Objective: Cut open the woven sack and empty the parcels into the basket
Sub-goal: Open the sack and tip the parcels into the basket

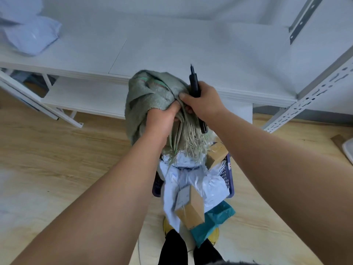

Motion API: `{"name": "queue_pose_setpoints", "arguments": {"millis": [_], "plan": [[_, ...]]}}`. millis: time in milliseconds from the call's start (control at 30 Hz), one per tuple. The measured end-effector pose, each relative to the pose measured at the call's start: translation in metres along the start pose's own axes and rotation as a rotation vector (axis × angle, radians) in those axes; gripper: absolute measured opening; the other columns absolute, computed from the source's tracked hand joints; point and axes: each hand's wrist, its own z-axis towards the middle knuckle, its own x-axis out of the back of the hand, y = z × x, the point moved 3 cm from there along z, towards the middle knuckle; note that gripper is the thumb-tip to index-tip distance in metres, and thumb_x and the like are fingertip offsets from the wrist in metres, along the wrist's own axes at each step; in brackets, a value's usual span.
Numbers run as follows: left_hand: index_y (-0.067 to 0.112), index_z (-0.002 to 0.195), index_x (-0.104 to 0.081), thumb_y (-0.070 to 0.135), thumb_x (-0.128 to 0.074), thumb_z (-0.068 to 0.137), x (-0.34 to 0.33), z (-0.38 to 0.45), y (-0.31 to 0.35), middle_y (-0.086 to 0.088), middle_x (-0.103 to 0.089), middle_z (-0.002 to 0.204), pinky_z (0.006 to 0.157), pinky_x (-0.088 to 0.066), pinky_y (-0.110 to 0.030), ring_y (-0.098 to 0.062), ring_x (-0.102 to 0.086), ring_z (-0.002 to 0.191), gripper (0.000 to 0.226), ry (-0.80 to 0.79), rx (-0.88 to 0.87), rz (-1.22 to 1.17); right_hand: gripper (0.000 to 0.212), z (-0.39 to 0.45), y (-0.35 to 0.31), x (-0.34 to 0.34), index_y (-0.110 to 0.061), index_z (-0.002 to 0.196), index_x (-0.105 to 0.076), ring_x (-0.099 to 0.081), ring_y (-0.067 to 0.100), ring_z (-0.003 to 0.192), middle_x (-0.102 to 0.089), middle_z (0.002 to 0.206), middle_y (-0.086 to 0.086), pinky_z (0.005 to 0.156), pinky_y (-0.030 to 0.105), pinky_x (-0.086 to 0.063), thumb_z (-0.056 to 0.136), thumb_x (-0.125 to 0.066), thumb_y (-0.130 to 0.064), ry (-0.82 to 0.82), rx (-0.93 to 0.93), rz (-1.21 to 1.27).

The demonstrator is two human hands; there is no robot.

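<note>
The green-grey woven sack (150, 92) is bunched up and held in the air above the purple basket (228, 175). Its frayed cut edge hangs down over the parcels. My left hand (164, 115) grips the bunched fabric from below. My right hand (202, 100) also pinches the sack and holds a black cutter (194, 83) whose blade points up. White poly-bag parcels (214, 186) and brown cardboard boxes (216, 155) fill the basket. One box (191, 209) and a teal bag (215, 217) spill over its near edge.
A white low shelf unit (172, 54) stands right behind the sack, with white parcels (30, 35) on its left end. A perforated metal rack upright (313, 92) rises at right. Wooden floor lies around; my feet in yellow shoes (168, 226) are below the basket.
</note>
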Motion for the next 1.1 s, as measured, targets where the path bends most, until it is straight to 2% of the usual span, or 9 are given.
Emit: {"name": "queue_pose_setpoints", "arguments": {"millis": [200,333,500,600,733,833,900,1033,1100], "plan": [[0.018,0.123,-0.061,0.045,-0.069,0.070,0.001,-0.010,0.033,-0.003,-0.064,0.121,0.099,-0.047,-0.045,-0.025,-0.060,0.113,0.061,0.058,-0.054,0.010,0.022,-0.008,-0.033,0.011,-0.013,0.098,-0.055,-0.063,0.038,0.093,-0.062,0.090,0.011,0.084,0.053,-0.052,0.084,-0.069,-0.022,0.014,0.052,0.074],[0.020,0.126,-0.059,0.046,-0.069,0.073,-0.002,-0.010,0.062,-0.001,-0.062,0.126,0.102,-0.046,-0.044,-0.023,-0.058,0.117,0.061,0.112,-0.162,-0.004,0.023,-0.006,-0.063,0.024,-0.015,0.098,-0.055,-0.064,0.034,0.091,-0.061,0.089,0.005,0.083,0.051,-0.053,0.082,-0.069,-0.025,0.037,0.150,0.067],[0.020,0.118,-0.064,0.038,-0.069,0.075,-0.005,-0.021,0.061,-0.001,-0.068,0.116,0.097,-0.049,-0.044,-0.023,-0.063,0.108,0.048,0.102,-0.129,-0.018,0.020,-0.013,-0.062,0.033,-0.013,0.095,-0.055,-0.065,0.035,0.084,-0.064,0.086,0.012,0.082,0.050,-0.054,0.084,-0.069,-0.023,0.009,0.110,0.043],[0.021,0.119,-0.064,0.042,-0.071,0.073,-0.008,-0.029,0.053,-0.001,-0.068,0.114,0.096,-0.050,-0.043,-0.024,-0.064,0.105,0.051,0.061,-0.068,0.051,0.019,-0.022,-0.048,0.036,-0.011,0.094,-0.055,-0.064,0.026,0.069,-0.064,0.078,0.010,0.076,0.043,-0.056,0.086,-0.068,-0.023,-0.020,0.046,0.038],[0.024,0.120,-0.063,0.047,-0.069,0.072,-0.012,-0.030,0.068,0.003,-0.067,0.117,0.098,-0.049,-0.043,-0.021,-0.062,0.110,0.053,0.089,-0.193,0.009,0.016,-0.021,-0.058,0.048,-0.024,0.084,-0.053,-0.062,0.024,0.079,-0.062,0.079,-0.001,0.074,0.037,-0.053,0.083,-0.068,-0.029,0.097,0.144,0.055],[0.020,0.122,-0.062,0.043,-0.071,0.069,-0.015,-0.032,0.065,-0.001,-0.067,0.118,0.099,-0.048,-0.045,-0.024,-0.062,0.110,0.059,0.012,-0.120,0.041,0.019,-0.022,-0.056,0.051,-0.015,0.092,-0.055,-0.063,0.030,0.084,-0.065,0.086,0.010,0.085,0.046,-0.053,0.084,-0.068,-0.026,0.010,0.083,-0.039],[0.021,0.120,-0.064,0.047,-0.074,0.065,-0.015,-0.040,0.059,-0.001,-0.068,0.116,0.099,-0.048,-0.045,-0.025,-0.063,0.109,0.061,0.003,-0.079,0.001,0.020,-0.023,-0.053,0.053,-0.014,0.092,-0.054,-0.064,0.032,0.086,-0.063,0.086,0.011,0.085,0.049,-0.052,0.084,-0.067,-0.025,-0.005,0.083,-0.067],[0.027,0.117,-0.065,0.056,-0.080,0.060,-0.011,-0.047,0.051,0.006,-0.068,0.118,0.100,-0.046,-0.041,-0.016,-0.062,0.113,0.065,-0.046,-0.078,-0.099,0.018,-0.023,-0.055,0.054,-0.022,0.081,-0.051,-0.059,0.026,0.080,-0.059,0.079,0.004,0.084,0.047,-0.053,0.084,-0.069,-0.024,-0.003,0.102,0.030],[0.030,0.111,-0.065,0.061,-0.078,0.058,-0.007,-0.055,0.044,0.013,-0.070,0.109,0.093,-0.049,-0.032,-0.010,-0.064,0.107,0.063,-0.009,-0.067,-0.007,0.016,-0.020,-0.054,0.054,-0.020,0.081,-0.054,-0.058,0.021,0.069,-0.058,0.071,0.001,0.074,0.039,-0.054,0.084,-0.069,-0.022,-0.014,0.063,0.076]]}}
